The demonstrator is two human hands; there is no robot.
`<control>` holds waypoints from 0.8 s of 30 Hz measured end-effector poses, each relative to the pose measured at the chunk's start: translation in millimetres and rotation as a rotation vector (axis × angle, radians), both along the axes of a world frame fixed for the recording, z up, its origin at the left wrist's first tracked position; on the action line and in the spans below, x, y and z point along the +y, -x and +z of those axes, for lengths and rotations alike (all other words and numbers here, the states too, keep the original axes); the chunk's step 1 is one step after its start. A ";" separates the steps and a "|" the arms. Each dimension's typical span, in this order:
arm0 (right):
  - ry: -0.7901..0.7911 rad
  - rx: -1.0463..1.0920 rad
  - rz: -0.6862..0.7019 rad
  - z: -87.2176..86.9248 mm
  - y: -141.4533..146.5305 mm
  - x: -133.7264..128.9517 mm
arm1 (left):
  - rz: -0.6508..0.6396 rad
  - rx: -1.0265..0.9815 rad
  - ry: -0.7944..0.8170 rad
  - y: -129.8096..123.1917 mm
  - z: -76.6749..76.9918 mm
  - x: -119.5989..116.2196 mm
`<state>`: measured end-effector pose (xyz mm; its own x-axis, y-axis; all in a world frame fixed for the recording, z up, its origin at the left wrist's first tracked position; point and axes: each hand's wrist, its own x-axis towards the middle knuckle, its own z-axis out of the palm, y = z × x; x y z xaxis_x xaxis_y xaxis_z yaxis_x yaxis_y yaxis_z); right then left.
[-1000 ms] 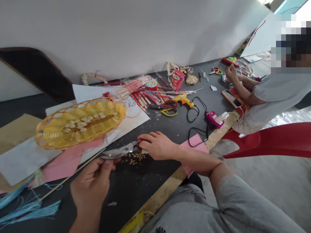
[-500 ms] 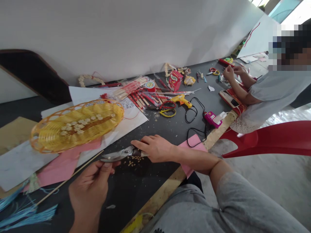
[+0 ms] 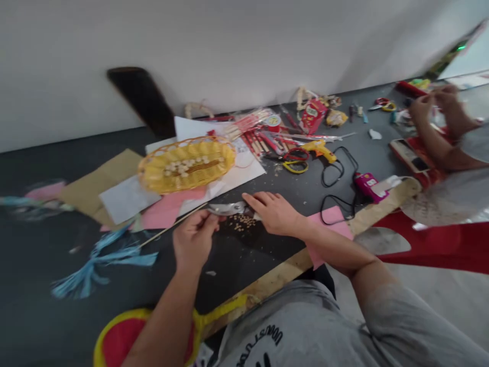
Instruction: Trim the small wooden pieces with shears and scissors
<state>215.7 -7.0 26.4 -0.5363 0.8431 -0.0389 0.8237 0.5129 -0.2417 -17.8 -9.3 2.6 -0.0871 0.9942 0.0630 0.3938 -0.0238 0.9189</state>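
Observation:
My right hand (image 3: pixel 275 214) is closed around the handles of a pair of pruning shears (image 3: pixel 228 208), whose metal blades point left. My left hand (image 3: pixel 194 237) is closed in a pinch at the blade tips; whatever sits between its fingertips is too small to make out. Beneath the shears, many tiny pale cut pieces (image 3: pixel 241 223) are scattered on the dark tabletop. A thin stick (image 3: pixel 162 233) runs diagonally just behind my left hand. Beyond it, a yellow woven basket (image 3: pixel 153 174) holds a cluster of small pale pieces.
Blue tassels (image 3: pixel 86 275) and papers (image 3: pixel 126 199) lie left. Behind are red-handled scissors (image 3: pixel 296 165), a yellow glue gun (image 3: pixel 323 150) and a red box (image 3: pixel 313 116). A purple power adapter (image 3: pixel 369 186) with black cord sits right, near a co-worker's hands (image 3: pixel 431 107). A yellow-rimmed red object (image 3: pixel 122 336) is at the front.
The view has swung left, so everything appears further right, and the yellow-rimmed red object has come into view. Both hands stay at the shears in much the same pose.

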 end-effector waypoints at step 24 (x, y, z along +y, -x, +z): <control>0.038 -0.067 -0.012 -2.7 1.4 -0.8 | -0.077 -0.364 0.148 -6.6 -1.1 -3.3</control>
<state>214.3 -7.8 23.7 -0.5211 0.8468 -0.1067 0.8449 0.4941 -0.2051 -11.2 -12.6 1.5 -0.0021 0.9948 -0.1021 0.0445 0.1021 0.9938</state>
